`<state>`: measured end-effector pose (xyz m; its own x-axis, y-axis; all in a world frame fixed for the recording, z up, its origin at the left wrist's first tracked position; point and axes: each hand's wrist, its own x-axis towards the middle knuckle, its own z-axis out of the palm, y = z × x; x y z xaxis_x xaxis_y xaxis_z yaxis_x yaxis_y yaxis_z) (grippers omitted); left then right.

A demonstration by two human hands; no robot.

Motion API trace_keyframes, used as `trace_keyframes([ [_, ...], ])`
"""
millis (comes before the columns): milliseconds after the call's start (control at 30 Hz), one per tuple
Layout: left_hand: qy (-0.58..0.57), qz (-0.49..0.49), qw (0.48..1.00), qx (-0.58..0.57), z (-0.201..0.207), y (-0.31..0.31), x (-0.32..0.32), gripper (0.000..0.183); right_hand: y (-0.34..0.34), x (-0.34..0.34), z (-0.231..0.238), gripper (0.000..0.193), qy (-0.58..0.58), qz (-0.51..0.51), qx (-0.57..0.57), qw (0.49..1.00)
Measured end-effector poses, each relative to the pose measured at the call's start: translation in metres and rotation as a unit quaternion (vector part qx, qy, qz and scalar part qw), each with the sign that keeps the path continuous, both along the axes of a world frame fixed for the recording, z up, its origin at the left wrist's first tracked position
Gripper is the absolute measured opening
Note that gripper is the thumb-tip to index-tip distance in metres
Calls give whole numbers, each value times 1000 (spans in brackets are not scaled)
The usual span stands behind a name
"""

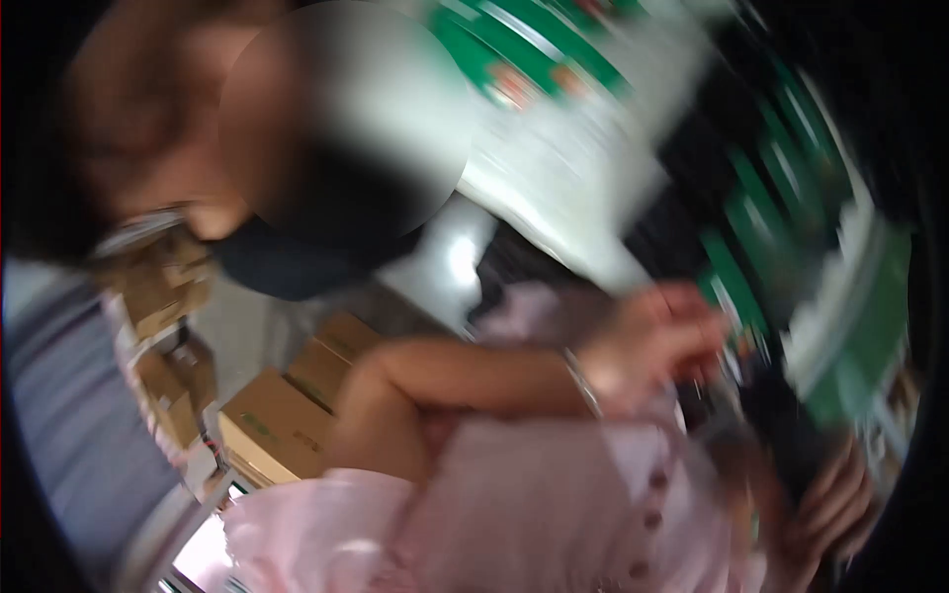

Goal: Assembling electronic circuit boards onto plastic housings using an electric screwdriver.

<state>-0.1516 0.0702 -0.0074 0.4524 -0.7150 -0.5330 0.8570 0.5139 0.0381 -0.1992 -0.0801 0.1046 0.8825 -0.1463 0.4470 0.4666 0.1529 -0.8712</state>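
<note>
Motion smears the whole view and it is strongly tilted. A bare arm comes out of a pink short sleeve, bends at the elbow and reaches to the right; it appears to be mine. It ends in my left hand point(657, 341), with a thin bracelet point(583, 383) at the wrist. Its fingers look bent but are too blurred to read. At the lower right is my right hand point(838, 504), its fingers curled against a dark thing point(781, 425) that I cannot make out. Below both lies pink buttoned cloth point(554, 494).
Close on the upper left is another person point(148, 119) in a dark mask, with grey striped cloth below. Cardboard boxes point(277, 415) stand on the floor at left. A pale surface point(554, 188) bears green-and-white packages point(534, 40); more green items point(781, 198) line the right.
</note>
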Motion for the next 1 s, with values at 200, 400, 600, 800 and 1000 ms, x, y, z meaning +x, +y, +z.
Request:
trace_keyframes([
  [200, -38, -36, 996, -77, 14, -1, 3, 39, 0, 59, -31, 33, -117, 180, 91, 972],
  [400, -44, -84, 995, -29, -3, 7, -7, 41, 7, 48, -23, 40, 45, -15, -103, 994],
  [600, -91, -121, 988, -25, -7, 9, -9, 27, -16, 59, -31, 37, 23, 191, -147, 970],
  [800, -123, -128, 983, -48, -15, 15, -5, 17, -4, 66, -29, 27, 36, 197, -145, 969],
  [1000, -81, -89, 992, 31, -11, 16, -4, 14, 5, 75, -15, 21, 108, 281, -196, 933],
])
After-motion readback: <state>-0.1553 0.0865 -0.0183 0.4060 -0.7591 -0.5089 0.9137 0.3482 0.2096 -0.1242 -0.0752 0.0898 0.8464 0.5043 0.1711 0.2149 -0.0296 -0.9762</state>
